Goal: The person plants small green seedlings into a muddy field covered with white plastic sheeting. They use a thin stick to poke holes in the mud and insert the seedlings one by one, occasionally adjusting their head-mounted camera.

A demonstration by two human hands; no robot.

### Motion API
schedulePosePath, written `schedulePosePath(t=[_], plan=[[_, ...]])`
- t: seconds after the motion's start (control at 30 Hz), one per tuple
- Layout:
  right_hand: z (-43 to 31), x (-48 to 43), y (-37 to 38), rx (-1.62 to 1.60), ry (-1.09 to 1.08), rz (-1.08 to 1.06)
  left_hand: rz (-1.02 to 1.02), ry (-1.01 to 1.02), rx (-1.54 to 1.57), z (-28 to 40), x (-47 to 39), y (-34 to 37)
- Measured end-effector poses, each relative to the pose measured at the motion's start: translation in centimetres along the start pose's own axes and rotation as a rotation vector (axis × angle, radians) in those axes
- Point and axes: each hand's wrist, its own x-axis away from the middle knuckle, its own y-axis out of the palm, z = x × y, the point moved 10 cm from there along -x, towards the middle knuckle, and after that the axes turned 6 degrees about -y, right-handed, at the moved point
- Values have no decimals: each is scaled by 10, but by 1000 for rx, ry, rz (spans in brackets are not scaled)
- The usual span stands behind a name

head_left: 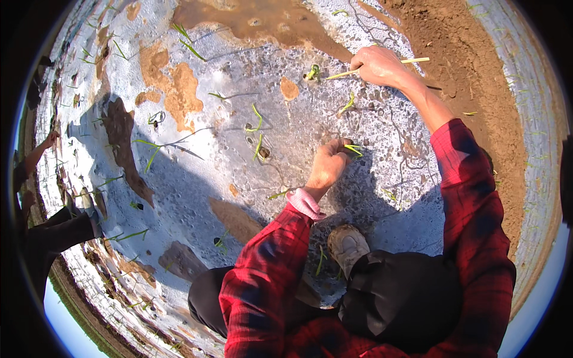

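Observation:
My right hand (pixel 378 65) is closed around a thin wooden stick (pixel 416 60). The stick's tapered end points left, towards a curled green seedling (pixel 313 71) at a hole in the plastic mulch film (pixel 295 112). Lower and nearer to me, my left hand (pixel 329 163) has thumb and forefinger pinched at the base of a small green seedling (pixel 355 151), whose leaves stick out to the right. Its roots are hidden by the fingers. Between the two hands another seedling (pixel 347 104) leans over the film.
Several seedlings, among them one by a hole (pixel 257 147), stand across the film. Muddy water (pixel 264 20) pools at the top. A bare soil furrow (pixel 488 89) runs along the right. My shoe (pixel 348 246) rests on the film. Another person's leg (pixel 67 230) is at the left.

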Motion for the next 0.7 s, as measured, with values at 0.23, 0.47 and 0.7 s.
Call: schedulePosePath(t=[0.23, 0.47, 0.7], plan=[[19, 4, 18, -245, 106, 41, -21, -24, 20, 0, 1, 1], [27, 3, 53, -409, 156, -16, 12, -71, 100, 6, 9, 1], [32, 2, 41, -508, 185, 93, -19, -104, 118, 5, 8, 2]])
